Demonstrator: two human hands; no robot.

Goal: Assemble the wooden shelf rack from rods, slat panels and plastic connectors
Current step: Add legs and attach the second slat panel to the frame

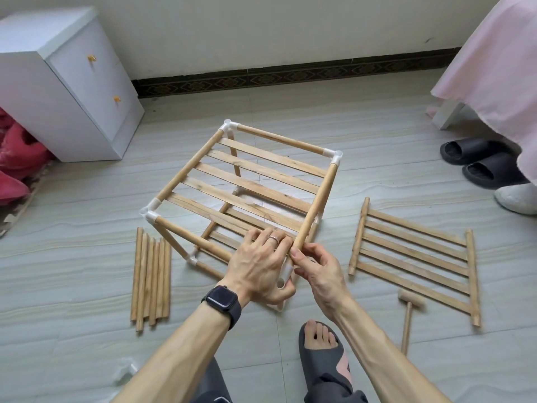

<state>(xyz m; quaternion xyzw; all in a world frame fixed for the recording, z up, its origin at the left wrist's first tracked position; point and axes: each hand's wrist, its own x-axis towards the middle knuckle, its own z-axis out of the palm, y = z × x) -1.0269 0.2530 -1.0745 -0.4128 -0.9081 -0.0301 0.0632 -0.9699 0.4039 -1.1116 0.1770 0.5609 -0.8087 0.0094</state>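
Observation:
A part-built wooden rack point(255, 181) stands on the floor, its top slat panel framed by rods and white plastic connectors at three corners. At the near right corner, my left hand point(258, 269) grips a white connector point(284, 276). My right hand point(316, 266) pinches the lower end of the right side rod point(316, 199) just above that connector. A loose slat panel point(415, 257) lies flat to the right. Several loose rods point(151, 274) lie in a bundle to the left.
A small wooden mallet point(408, 312) lies near the loose panel. A white cabinet point(69, 82) stands at the back left, black slippers point(476, 161) and pink fabric point(494, 62) at the right. My slippered foot point(322, 353) is below the hands. A clear plastic bag point(125, 370) lies at bottom left.

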